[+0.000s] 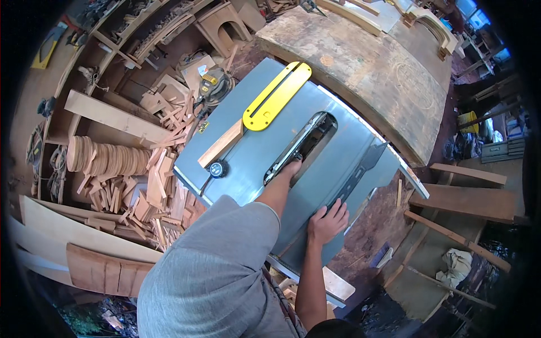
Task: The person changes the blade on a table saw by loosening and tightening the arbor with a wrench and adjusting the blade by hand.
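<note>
A grey saw table (225,174) has a long open slot (315,141) with dark metal parts inside. My left hand (290,169) reaches into the slot's near half, its fingers hidden. My right hand (329,221) rests open on the table to the right, fingertips beside a long dark metal bar (355,177). Left of the slot lie a yellow insert plate (259,112), a short wood strip (220,146) and a small round black device (218,168) with a lead.
A large wooden bench (377,84) stands behind the table. Offcuts (158,203), stacked wooden discs (107,155) and a power tool (214,84) are at the left, before shelving (124,34). Boards (468,200), a cloth (453,265) and a yellow bucket (468,121) lie or stand at the right.
</note>
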Motion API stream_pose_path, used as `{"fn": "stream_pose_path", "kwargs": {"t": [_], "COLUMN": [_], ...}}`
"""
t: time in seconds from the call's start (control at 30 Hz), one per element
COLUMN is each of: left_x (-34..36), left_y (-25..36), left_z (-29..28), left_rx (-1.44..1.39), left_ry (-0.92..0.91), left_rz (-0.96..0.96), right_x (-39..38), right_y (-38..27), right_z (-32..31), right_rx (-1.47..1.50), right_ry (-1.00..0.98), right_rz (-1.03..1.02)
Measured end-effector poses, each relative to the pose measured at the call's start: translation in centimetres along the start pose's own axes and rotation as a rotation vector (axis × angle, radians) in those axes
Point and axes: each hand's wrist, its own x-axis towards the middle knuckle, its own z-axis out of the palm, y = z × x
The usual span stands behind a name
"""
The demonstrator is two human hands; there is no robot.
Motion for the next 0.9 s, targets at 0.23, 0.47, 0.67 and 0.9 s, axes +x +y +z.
{"fn": "stream_pose_path", "kwargs": {"t": [0.23, 0.47, 0.67, 0.9], "left_x": [-1.5, -8.3, -20.0, -33.1], "left_y": [-0.7, -0.3, 3.8, 0.7], "left_z": [-0.4, -2.7, -6.8, -14.0], "left_rx": [0.108, 0.215, 0.236, 0.672], "left_ry": [-0.033, -0.169, -0.255, 0.074], "left_rz": [0.030, 0.093, 0.155, 0.675], "right_x": [0.0, -0.6, -1.0, -1.4], "right_y": [-0.1, 0.0, -0.3, 0.6], "right_z": [-0.2, 0.2, -0.1, -0.1], "right_rx": [0.006, 0.010, -0.017, -0.040], "right_ry": [-0.018, 0.007, 0.055, 0.068], "right_rz": [0.022, -0.025, -0.041, -0.039]}}
